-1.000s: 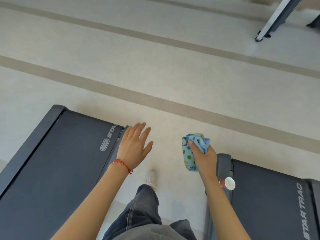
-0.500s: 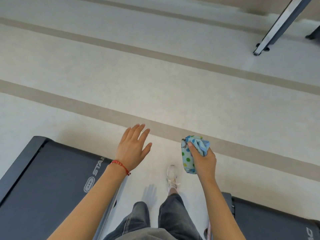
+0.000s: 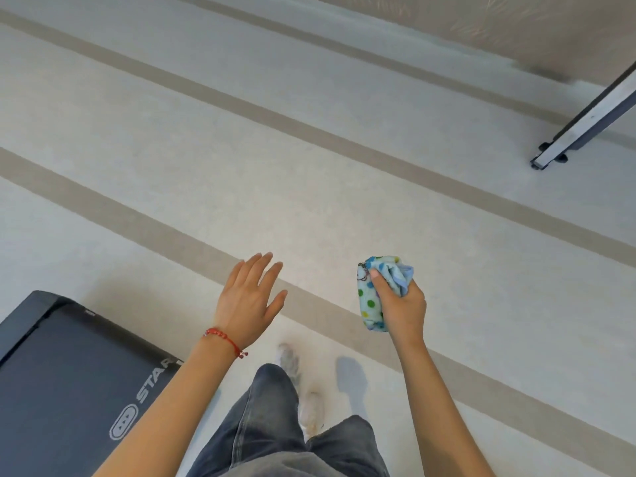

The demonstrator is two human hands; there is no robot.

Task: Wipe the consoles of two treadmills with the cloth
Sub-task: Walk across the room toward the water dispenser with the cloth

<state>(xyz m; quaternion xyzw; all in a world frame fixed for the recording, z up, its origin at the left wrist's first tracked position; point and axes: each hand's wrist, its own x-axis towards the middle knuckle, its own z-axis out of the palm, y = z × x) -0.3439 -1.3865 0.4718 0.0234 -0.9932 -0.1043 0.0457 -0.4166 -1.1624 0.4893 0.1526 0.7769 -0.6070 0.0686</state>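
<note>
Head view, looking down at floor [image 3: 309,139], pale w/ tan stripes running diagonally.

R hand [image 3: 401,306]: fingers curled round the cloth [image 3: 377,290], thumb pressed across its top. Cloth is bunched, light blue w/ coloured dots, held in mid-air above the floor, upper end sticking out past the thumb, lower end hanging below the palm.

L hand [image 3: 249,297]: fingers straight and slightly spread, palm down, holding nothing, not touching anything. Red cord bracelet [image 3: 223,339] on the wrist.

Treadmill deck [image 3: 69,383]: dark grey belt, lower left corner, partial "STAR" lettering and oval logo visible, L forearm crossing over its near edge. No console in frame.

Below the hands: grey jeans [image 3: 272,418] and light shoes [image 3: 309,411] on the floor betw. the two arms; one shoe blurred.

Upper R: a grey metal frame leg [image 3: 585,122] slanting down to the floor, dark foot at its end. Wall edge along top R.
</note>
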